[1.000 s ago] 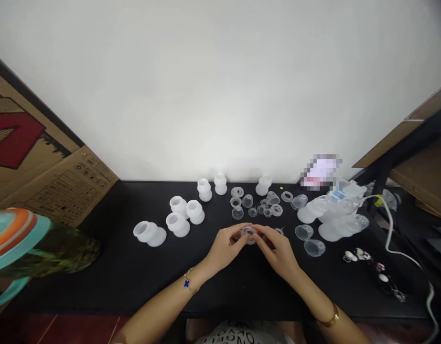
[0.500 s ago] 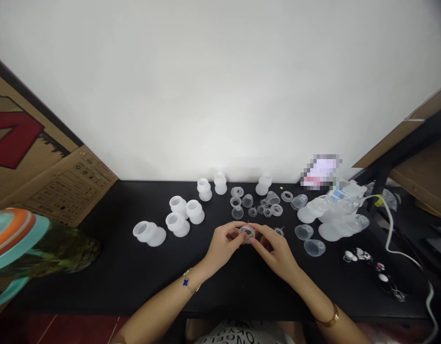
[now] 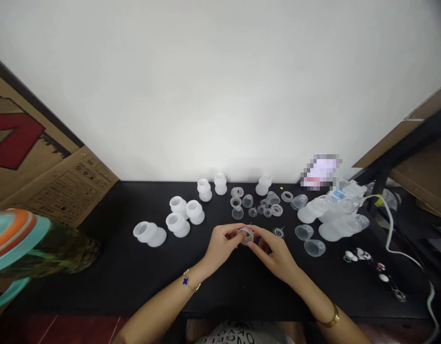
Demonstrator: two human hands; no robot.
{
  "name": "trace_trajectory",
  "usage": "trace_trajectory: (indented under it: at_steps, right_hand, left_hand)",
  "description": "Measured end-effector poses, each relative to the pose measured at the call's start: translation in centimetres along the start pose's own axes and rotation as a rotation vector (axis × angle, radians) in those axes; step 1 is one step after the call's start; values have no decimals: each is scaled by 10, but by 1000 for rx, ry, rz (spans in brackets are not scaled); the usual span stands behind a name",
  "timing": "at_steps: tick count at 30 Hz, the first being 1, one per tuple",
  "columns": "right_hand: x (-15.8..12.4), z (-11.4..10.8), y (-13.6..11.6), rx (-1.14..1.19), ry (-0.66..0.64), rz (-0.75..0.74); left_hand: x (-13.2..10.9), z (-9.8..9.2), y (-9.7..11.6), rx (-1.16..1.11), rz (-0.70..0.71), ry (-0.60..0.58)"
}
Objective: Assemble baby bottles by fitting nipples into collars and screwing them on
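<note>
Over the middle of the black table (image 3: pixel 109 272), my left hand (image 3: pixel 220 248) and my right hand (image 3: pixel 275 255) meet around a small clear plastic part (image 3: pixel 246 234). Both pinch it with thumb and fingertips, the other fingers curled. Just behind the hands lie several small clear rings and cups (image 3: pixel 258 203). A single small clear piece (image 3: pixel 278 232) lies right of my right hand's fingertips.
Several frosted white bottle-shaped pieces (image 3: pixel 180 215) stand to the left and at the back. Larger clear domes (image 3: pixel 331 215) pile up at the right, beside a white cable (image 3: pixel 395 229) and small black-and-white items (image 3: pixel 371 263). Cardboard boxes (image 3: pixel 44 162) flank the left; a colourful object (image 3: pixel 12 243) sits near left.
Both hands have drawn slightly closer together and the clear part between them has turned a little. Nothing else on the table has moved.
</note>
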State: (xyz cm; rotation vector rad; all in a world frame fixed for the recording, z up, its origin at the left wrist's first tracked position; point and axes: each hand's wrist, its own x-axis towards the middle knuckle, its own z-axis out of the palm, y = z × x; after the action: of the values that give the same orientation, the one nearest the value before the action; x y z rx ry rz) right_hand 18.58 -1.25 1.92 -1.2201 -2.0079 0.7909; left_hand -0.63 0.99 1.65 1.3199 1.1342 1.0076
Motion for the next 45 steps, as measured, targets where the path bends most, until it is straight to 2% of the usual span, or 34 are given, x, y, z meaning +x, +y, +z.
trace_trajectory:
  at_steps: [11, 22, 30, 34, 45]
  right_hand:
    - [0, -1, 1, -20, 60, -20]
    - [0, 0, -2, -24, 12, -13]
    - [1, 0, -1, -31, 38, -6]
    - [1, 1, 3, -54, 62, -8]
    - [2, 2, 4, -34, 8, -4]
  left_hand:
    - [-1, 2, -5, 14, 56, -46]
    - [-1, -1, -3, 101, 24, -11]
    - [-3, 1, 0, 266, 132, 9]
    - [-6, 2, 3, 317, 152, -41]
    - [-6, 2, -1, 486, 190, -77]
